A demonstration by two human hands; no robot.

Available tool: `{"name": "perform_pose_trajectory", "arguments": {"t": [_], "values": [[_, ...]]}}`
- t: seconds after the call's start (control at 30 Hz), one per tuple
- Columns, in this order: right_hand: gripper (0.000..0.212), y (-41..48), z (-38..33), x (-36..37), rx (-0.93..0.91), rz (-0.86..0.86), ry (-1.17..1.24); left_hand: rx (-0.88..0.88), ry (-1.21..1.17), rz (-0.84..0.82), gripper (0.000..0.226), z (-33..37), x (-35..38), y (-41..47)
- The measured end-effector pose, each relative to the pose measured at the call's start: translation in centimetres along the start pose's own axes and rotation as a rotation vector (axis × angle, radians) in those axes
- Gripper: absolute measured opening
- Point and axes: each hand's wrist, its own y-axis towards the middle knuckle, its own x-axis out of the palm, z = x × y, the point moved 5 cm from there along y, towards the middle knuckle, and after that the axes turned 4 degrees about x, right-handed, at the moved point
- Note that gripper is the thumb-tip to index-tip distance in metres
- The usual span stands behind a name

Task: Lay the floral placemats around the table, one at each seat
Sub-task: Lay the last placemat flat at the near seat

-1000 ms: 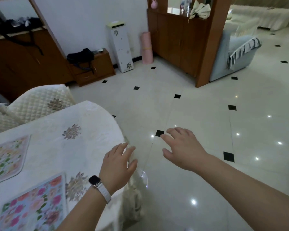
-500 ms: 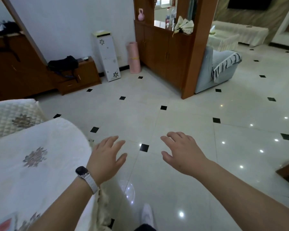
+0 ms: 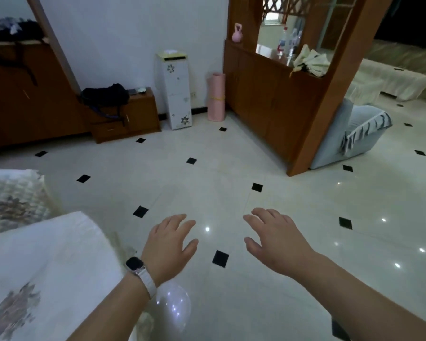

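No lettering can be read anywhere: the smartwatch [image 3: 135,265] on the left wrist has a dark face and a white band, and the tall white floor unit [image 3: 176,94] against the wall bears only printed flowers.

No floral placemat shows in this view. The one table [image 3: 49,257] fills the lower left corner under a white cloth with a single brownish flower motif [image 3: 12,312]. Just behind it stands one chair [image 3: 12,198] in a quilted cream cover with a similar motif.

Both hands are out over the glossy tiled floor [image 3: 207,173], palms down and side by side but apart. The left hand [image 3: 169,244] hovers just past the table's edge, its fingers loosely spread and holding nothing. The right hand [image 3: 278,239] is likewise relaxed, fingers slightly bent, and empty.

Below the left wrist lies one clear rounded object [image 3: 174,307] on the floor. Further off are one rolled pink mat [image 3: 216,97], one black bag [image 3: 105,93] on a low wooden cabinet [image 3: 140,114], one pink kettlebell [image 3: 237,33] and two bottles [image 3: 282,41] on a wooden divider [image 3: 268,99], and one grey-blue armchair [image 3: 359,129].
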Motion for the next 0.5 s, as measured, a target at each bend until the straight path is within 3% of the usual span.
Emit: {"name": "perform_pose_trajectory", "arguments": {"t": [0.5], "values": [[0.050,25.5,-7.2,-0.3,-0.254,0.027,0.045,-0.304,0.019,0.064,0.048,-15.0,-2.1,10.0]]}}
